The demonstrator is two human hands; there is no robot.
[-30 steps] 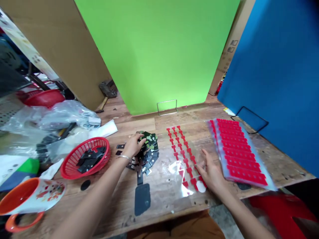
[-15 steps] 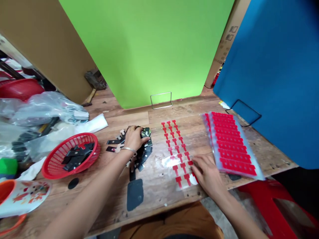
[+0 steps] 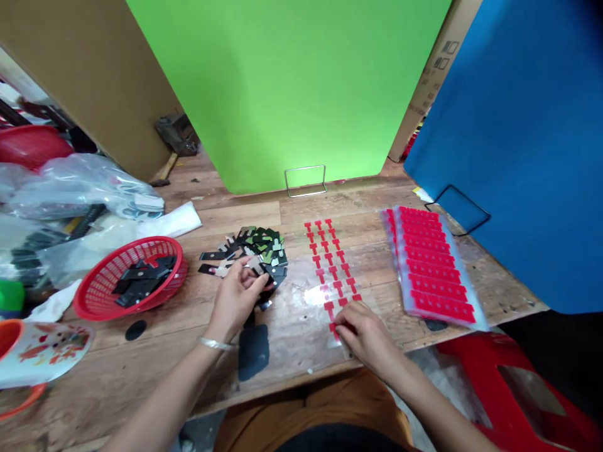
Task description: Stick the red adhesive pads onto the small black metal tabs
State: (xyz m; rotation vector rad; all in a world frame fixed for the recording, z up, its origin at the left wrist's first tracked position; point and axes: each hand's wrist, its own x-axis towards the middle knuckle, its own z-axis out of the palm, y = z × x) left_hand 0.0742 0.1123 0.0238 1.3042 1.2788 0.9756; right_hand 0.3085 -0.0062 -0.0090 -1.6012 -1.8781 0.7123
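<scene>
My left hand (image 3: 235,295), a bangle at its wrist, is at the near side of a pile of small flat black, green and silver metal pieces (image 3: 268,242). Its thumb and fingers close on one flat metal piece (image 3: 257,266), partly hidden by the fingers. A clear sheet with rows of red T-shaped stickers (image 3: 333,272) lies to the right of the pile. Over the sheet's near end, my right hand (image 3: 365,329) has its fingertips pinched together at a red sticker (image 3: 332,328); whether it is lifted from the sheet I cannot tell.
A red basket (image 3: 85,298) with black pieces stands left, near an orange-and-white mug (image 3: 51,355). Stacked sheets of red stickers (image 3: 433,267) lie right. Green (image 3: 292,88) and blue (image 3: 518,138) panels rise behind. A dark square patch (image 3: 253,351) is near the front edge.
My left hand has drawn back from atop the pile toward me, now with a metal piece in its fingers. My right hand has shifted left over the sheet's near end, its fingers now pinched.
</scene>
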